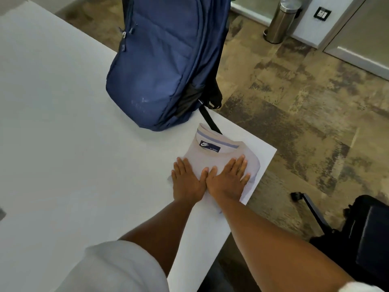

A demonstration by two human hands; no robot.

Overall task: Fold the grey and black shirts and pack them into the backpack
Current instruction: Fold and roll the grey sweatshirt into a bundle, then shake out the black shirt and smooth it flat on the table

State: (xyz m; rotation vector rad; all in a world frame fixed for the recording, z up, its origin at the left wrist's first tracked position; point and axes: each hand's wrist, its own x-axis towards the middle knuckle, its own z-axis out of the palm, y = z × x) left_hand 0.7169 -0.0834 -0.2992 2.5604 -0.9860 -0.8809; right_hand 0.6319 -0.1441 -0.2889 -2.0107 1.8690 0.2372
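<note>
A light grey shirt (212, 157) lies folded into a small packet near the right corner of the white table (63, 144), collar and dark label facing up and away from me. My left hand (187, 178) and my right hand (229, 178) both press flat on its near half, fingers straight, thumbs touching. A navy blue backpack (164, 60) stands upright just behind the shirt, with a black strap trailing down to the collar. No black shirt is in view.
The table's right edge runs close beside the shirt. Beyond it lie a patterned floor, a black office chair (362, 234) at the lower right and a steel bin (282, 20) by the far wall.
</note>
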